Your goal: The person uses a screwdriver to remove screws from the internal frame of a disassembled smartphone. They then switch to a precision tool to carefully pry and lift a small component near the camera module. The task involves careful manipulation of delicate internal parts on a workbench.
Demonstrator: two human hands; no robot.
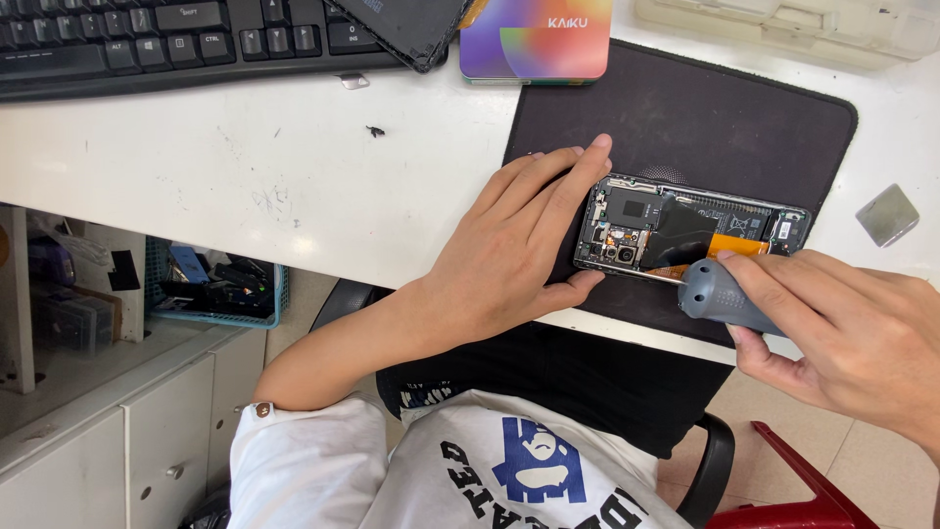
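An opened smartphone (pixel 690 233) with its back cover off lies on a black mat (pixel 705 118), showing circuit parts, camera modules and an orange flex cable. My left hand (pixel 519 245) grips the phone's left end, fingers over its top edge and thumb under its bottom edge. My right hand (pixel 847 338) holds a grey screwdriver handle (pixel 720 294), pointing toward the phone's lower middle. The tool's tip is hidden behind the handle.
A black keyboard (pixel 166 39) sits at the back left, beside a dark phone cover (pixel 406 27) and a colourful box (pixel 537 39). A beige plastic tray (pixel 793 29) stands at the back right, and a grey square piece (pixel 887 215) at right. A blue basket (pixel 215 284) of parts sits below the desk.
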